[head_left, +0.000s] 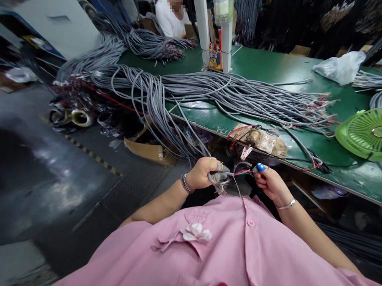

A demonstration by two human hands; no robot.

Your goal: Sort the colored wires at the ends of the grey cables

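Several gray cables (216,176) beside the bench (347,171) look bendy, best gripped by their sheaths (223,167); fingers of the left hand (201,174) clamp them, the right hand's (273,183) pinch delicate-looking coloured wires (243,172).

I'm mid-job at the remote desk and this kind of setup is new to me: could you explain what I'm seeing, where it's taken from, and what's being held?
There's no machine arm here, just a person's two bare hands. The single picture comes from a camera on that person's head, looking forward and down, so the pink shirt fills the bottom.

The left hand grips a bundle of gray cable ends. Thin coloured wires run from there to the right hand, which pinches them; something blue shows at its fingertips.

On the green table lie many long gray cables, a plastic bag and a round green grille. Beyond it is another person in white.
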